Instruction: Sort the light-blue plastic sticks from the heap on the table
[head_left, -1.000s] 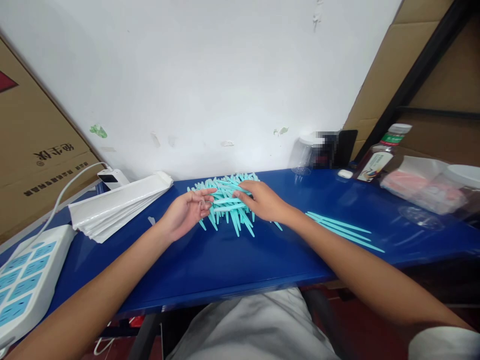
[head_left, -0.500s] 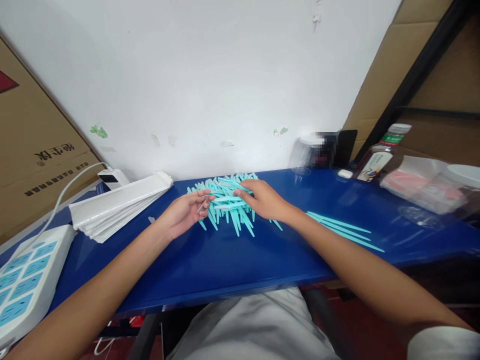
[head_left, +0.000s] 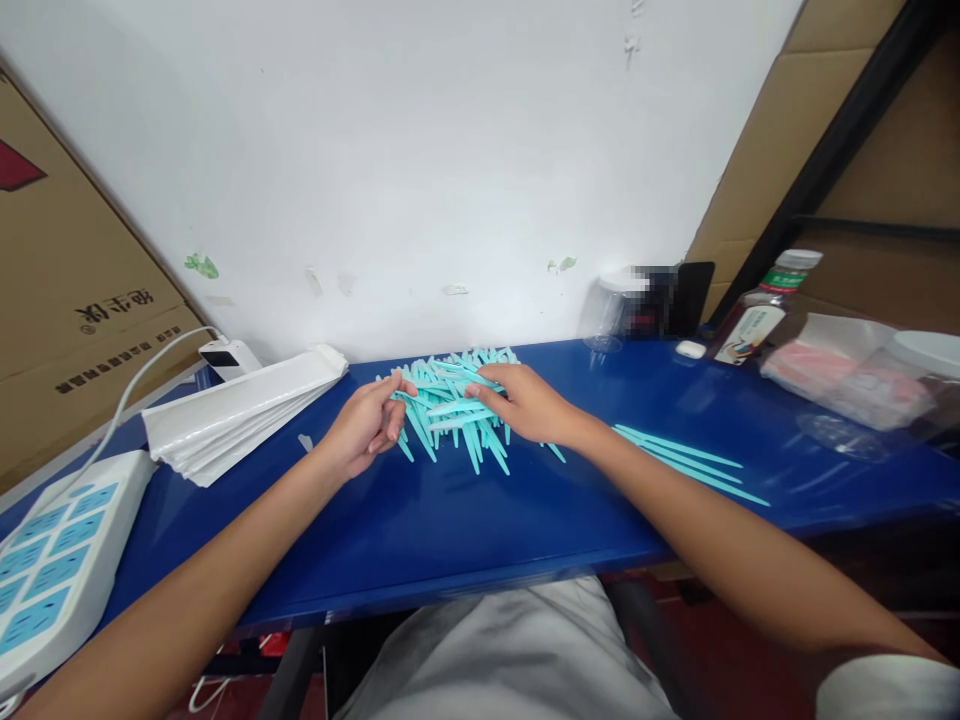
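Observation:
A heap of slim, tapered teal plastic sticks (head_left: 472,440) lies on the blue table by the wall. My right hand (head_left: 529,400) is closed at the right side of the heap, thumb and fingers round several teal sticks that point left. At the heap's left edge is my left hand (head_left: 367,425), its index finger stretched toward the stick ends and its lower fingers curled loosely. I see no stick held in it. Apart from the heap, several more teal sticks (head_left: 690,462) lie side by side under my right forearm.
White packaging sleeves (head_left: 247,410) are fanned out on the left, near a white power strip (head_left: 67,550) and a small white device (head_left: 229,358). Along the right stand a clear jar (head_left: 606,315), a dark bottle (head_left: 757,310) and a pink-filled bag (head_left: 832,365). A cardboard box (head_left: 75,260) borders the left.
My left hand has turned, and the thin greyish piece seen at its fingers is no longer visible there. My right hand keeps its hold, with the sticks in it slightly shifted.

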